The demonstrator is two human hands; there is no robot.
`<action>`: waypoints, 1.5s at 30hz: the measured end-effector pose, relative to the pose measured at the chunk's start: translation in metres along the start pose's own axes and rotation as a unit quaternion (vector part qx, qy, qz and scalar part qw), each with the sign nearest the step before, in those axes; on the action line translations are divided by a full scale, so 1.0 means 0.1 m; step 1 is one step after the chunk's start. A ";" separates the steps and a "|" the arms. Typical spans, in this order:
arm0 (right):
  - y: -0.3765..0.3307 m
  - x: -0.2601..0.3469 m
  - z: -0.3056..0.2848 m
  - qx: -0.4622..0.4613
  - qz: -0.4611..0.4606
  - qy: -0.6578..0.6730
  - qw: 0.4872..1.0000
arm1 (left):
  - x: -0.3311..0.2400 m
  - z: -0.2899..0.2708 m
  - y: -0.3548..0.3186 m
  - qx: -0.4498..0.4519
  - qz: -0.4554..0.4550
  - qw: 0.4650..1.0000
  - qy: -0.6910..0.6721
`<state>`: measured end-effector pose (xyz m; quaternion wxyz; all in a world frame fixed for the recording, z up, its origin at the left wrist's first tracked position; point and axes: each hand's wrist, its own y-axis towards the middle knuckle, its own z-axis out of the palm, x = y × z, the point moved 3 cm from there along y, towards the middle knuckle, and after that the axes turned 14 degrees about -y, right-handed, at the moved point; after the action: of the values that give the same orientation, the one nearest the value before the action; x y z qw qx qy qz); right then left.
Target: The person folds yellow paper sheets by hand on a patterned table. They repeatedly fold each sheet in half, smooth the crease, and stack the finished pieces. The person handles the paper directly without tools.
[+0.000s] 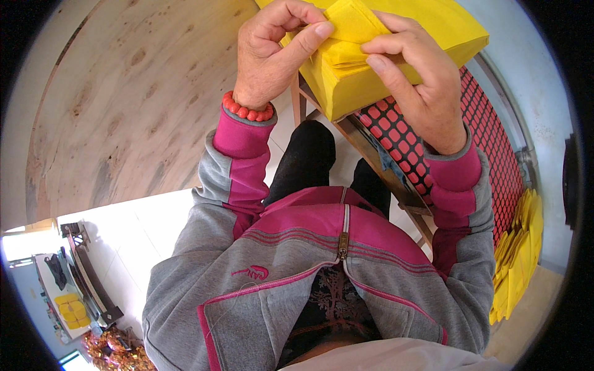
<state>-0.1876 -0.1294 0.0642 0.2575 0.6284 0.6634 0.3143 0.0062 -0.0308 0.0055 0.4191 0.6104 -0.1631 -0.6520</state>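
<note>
My left hand (275, 52), with a red bead bracelet (247, 110) at its wrist, pinches the left edge of a folded yellow sheet (354, 23) between thumb and forefinger. At the sheet's right side, my right hand (427, 77) closes its curled fingers and thumb on the edge. Several thin yellow folded layers (345, 55) show just below it. Both hands are above a large, boxy yellow piece (365, 89) with smooth sides and a sharp near corner. Whether the sheet is cloth or paper I cannot tell.
Left of me stands a broad wooden board (136, 93). A red-and-black patterned surface (495, 136) on a wooden frame (387, 170) lies under the yellow piece, near the pale wall (532, 74). Yellow folded pieces (518, 260) are stacked at lower right. My legs (303, 154) are below.
</note>
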 end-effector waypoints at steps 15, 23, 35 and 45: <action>-0.03 0.01 0.04 -0.022 0.040 -0.010 0.999 | -0.04 -0.08 0.03 0.083 0.007 0.995 0.049; -0.05 0.01 0.05 -0.012 0.048 -0.002 0.999 | -0.08 -0.01 0.02 0.104 0.015 0.993 0.051; -0.02 -0.10 -0.02 -0.070 0.085 0.057 0.992 | -0.17 0.18 -0.03 -0.015 0.017 0.995 0.098; -0.08 -0.18 0.09 -0.116 0.060 0.009 0.991 | -0.27 0.29 0.09 0.015 -0.017 0.994 0.108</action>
<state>-0.1844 -0.1461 0.0513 0.3036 0.6301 0.5857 0.4096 -0.0204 -0.0245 0.0358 0.4140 0.6865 -0.1163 -0.5863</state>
